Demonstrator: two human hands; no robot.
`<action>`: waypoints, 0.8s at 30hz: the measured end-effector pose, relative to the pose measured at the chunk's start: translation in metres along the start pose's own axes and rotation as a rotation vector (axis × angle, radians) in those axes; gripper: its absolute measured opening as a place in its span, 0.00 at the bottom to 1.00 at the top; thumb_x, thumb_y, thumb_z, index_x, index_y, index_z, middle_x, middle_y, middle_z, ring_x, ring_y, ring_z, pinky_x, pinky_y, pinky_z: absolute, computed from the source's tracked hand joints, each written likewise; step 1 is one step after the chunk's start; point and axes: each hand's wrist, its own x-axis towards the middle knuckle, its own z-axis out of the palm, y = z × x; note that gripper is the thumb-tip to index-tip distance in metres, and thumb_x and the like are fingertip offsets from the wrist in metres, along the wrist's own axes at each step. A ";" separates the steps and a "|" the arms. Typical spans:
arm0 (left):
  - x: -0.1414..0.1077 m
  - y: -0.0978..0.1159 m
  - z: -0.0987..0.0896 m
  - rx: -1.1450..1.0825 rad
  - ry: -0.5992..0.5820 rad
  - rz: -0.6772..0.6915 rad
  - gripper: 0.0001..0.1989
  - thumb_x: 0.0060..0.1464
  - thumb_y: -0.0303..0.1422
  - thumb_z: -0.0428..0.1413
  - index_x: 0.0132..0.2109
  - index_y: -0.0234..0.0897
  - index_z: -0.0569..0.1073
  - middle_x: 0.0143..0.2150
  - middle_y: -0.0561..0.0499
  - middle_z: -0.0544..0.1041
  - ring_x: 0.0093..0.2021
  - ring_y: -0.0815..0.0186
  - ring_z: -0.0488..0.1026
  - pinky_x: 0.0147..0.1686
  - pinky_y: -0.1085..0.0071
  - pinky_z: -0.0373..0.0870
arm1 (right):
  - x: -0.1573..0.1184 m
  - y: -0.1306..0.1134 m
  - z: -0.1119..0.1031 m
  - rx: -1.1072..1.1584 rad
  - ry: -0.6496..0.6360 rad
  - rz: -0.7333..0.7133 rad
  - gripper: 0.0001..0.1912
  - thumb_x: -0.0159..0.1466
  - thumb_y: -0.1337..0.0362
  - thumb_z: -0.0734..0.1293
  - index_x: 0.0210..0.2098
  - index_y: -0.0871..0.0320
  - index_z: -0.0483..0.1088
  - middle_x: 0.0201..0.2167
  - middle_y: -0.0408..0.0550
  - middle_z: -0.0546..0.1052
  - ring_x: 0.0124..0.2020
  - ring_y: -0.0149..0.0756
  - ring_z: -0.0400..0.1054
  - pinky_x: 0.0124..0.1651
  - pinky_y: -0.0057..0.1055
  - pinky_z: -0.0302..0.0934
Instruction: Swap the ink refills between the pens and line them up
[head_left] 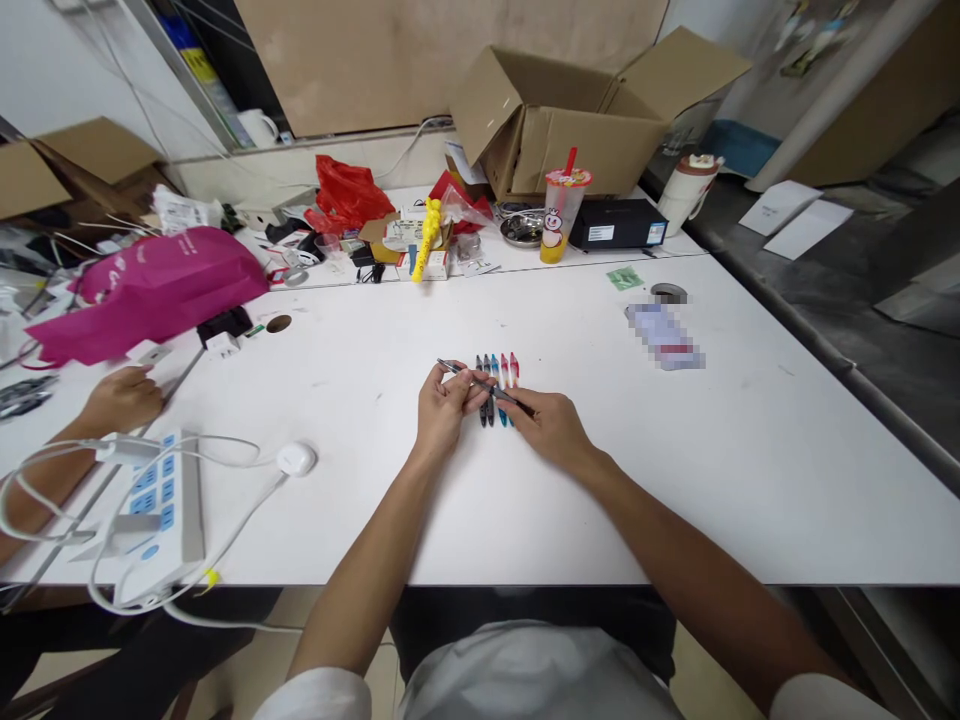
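The left hand (444, 412) and the right hand (553, 425) are meeting over the middle of the white surface (712, 470), both gripping one slim dark pen (486, 386). The left hand is pinching it toward its pale, silvery end, while the right hand is closing its fingers around the darker end. The pen is lying slantwise between them, its left end pointing slightly toward the far side. Just beneath and beyond the fingers, a row of pens (505, 371) is resting side by side on the surface, showing black, blue and pinkish-red parts (the hands are hiding some of their middles).

To the far right, a blurred-out item (666, 336) is lying near a roll of tape (668, 293) and a green packet (625, 278). Along the far edge, a cup with a red straw (561, 215) is standing just left of a black box (619, 224), and an open cardboard box (581, 150) is sitting behind them. A yellow figure-like object (427, 240) and a red plastic bag (345, 195) are occupying the clutter farther left. At the left, a magenta bag (161, 290) is spreading out, another person's hand (124, 400) is resting near it, and a power strip (169, 510) is lying nearer, trailing white cables.
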 end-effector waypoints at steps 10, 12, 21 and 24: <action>0.001 -0.002 -0.001 -0.009 0.030 -0.014 0.23 0.57 0.46 0.67 0.51 0.41 0.68 0.46 0.45 0.83 0.48 0.60 0.83 0.53 0.59 0.80 | 0.004 0.005 0.005 0.384 -0.021 0.126 0.15 0.69 0.49 0.68 0.46 0.52 0.75 0.37 0.47 0.81 0.30 0.34 0.69 0.36 0.36 0.66; 0.001 -0.002 -0.001 -0.017 0.044 -0.020 0.22 0.58 0.45 0.66 0.51 0.41 0.69 0.45 0.45 0.83 0.47 0.61 0.83 0.53 0.59 0.79 | 0.004 0.004 0.005 0.396 -0.015 0.142 0.16 0.70 0.49 0.66 0.46 0.53 0.75 0.36 0.47 0.81 0.29 0.34 0.69 0.35 0.35 0.65; 0.003 -0.005 0.004 -0.194 0.104 -0.040 0.20 0.53 0.39 0.71 0.46 0.38 0.72 0.40 0.46 0.84 0.44 0.62 0.83 0.48 0.66 0.80 | 0.005 0.006 0.008 0.324 0.086 0.063 0.14 0.69 0.53 0.67 0.49 0.54 0.74 0.36 0.47 0.79 0.36 0.37 0.72 0.37 0.35 0.65; 0.004 -0.006 0.004 -0.209 0.127 -0.067 0.18 0.53 0.38 0.71 0.44 0.37 0.73 0.40 0.46 0.84 0.44 0.62 0.84 0.48 0.68 0.80 | 0.005 0.009 0.008 0.275 0.153 0.062 0.14 0.66 0.55 0.69 0.49 0.53 0.75 0.41 0.48 0.79 0.36 0.37 0.71 0.34 0.34 0.63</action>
